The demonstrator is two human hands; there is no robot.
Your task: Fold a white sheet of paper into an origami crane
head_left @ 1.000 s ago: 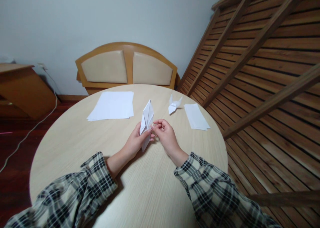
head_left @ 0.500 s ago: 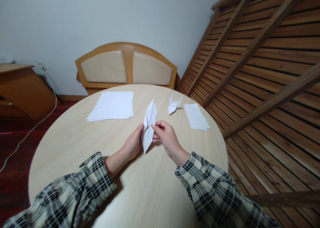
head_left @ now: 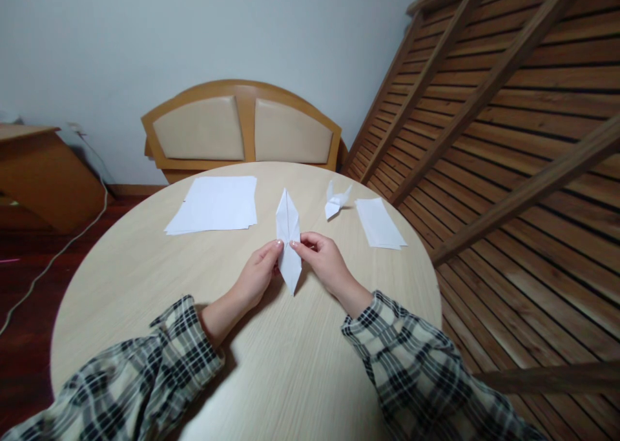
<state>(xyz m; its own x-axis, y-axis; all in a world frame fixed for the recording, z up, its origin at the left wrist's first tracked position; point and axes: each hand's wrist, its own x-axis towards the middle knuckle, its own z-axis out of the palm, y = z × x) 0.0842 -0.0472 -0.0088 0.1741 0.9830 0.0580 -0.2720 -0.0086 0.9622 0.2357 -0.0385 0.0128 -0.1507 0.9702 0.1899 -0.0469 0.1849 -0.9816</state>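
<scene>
A long diamond of folded white paper (head_left: 289, 218) is held upright above the middle of the table, a crease running down its length. My left hand (head_left: 259, 270) pinches its left edge at mid-height, thumb on the front. On the opposite edge my right hand (head_left: 325, 260) grips it the same way, thumb on the front and fingers behind. Most fingertips are hidden by the paper. Beyond my right hand a folded paper crane (head_left: 336, 203) stands with two points raised.
The round wooden table (head_left: 145, 299) carries a stack of white sheets (head_left: 213, 202) at the back left and narrower white sheets (head_left: 380, 223) at the right. A padded headboard (head_left: 247, 124) stands behind it. Wooden slats (head_left: 508, 170) lean along the right; a cable (head_left: 62, 250) trails at the left.
The folded paper has turned from a rightward tilt to nearly upright, and its loose-looking front flap now lies flat along the centre crease. Both hands still hold its edges.
</scene>
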